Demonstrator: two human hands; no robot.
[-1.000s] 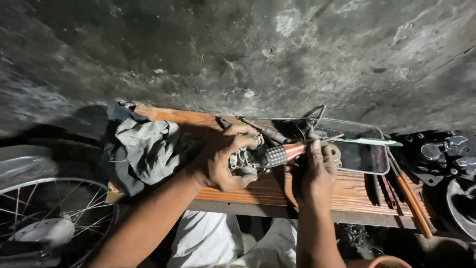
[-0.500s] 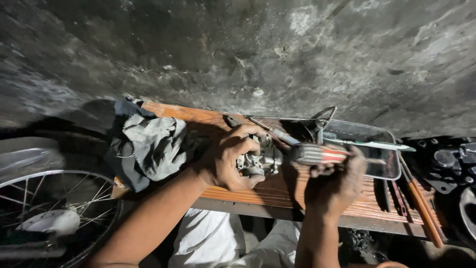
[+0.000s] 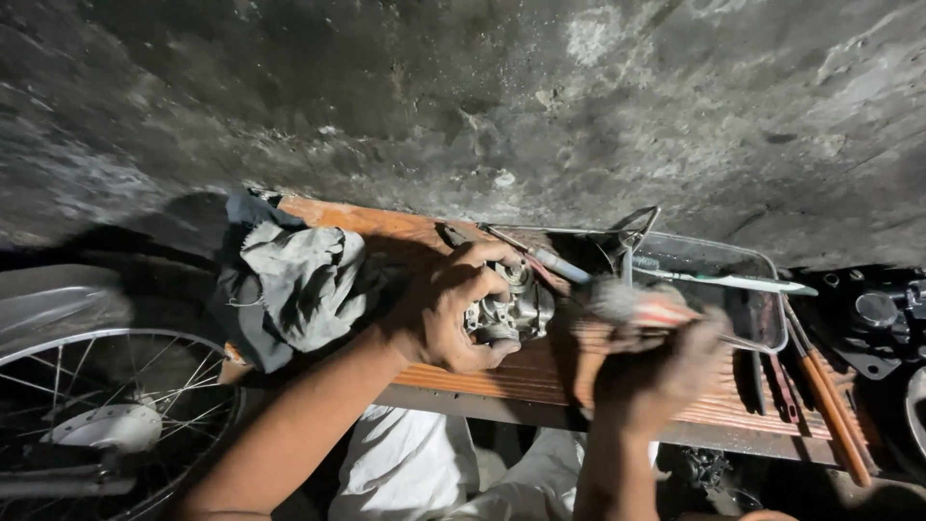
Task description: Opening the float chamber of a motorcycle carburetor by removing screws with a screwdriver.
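My left hand [image 3: 446, 309] grips a small grey metal engine part, like a carburettor [image 3: 508, 309], held just above an orange wooden bench [image 3: 540, 371]. My right hand [image 3: 659, 362] is closed around a screwdriver with a red-and-white striped handle [image 3: 641, 307], blurred by motion, just right of the metal part. Its tip is hidden by blur.
A grey rag [image 3: 289, 282] lies on the bench's left end. A clear shallow tray [image 3: 714, 280] with a toothbrush sits at the right, long tools [image 3: 820, 386] beside it. A spoked wheel [image 3: 96, 415] stands lower left, dark engine parts [image 3: 883, 318] far right, a rough concrete floor [image 3: 482, 96] beyond.
My right hand has pulled the screwdriver away to the right and lower, off the metal part. My left hand keeps hold of the part, which has turned slightly.
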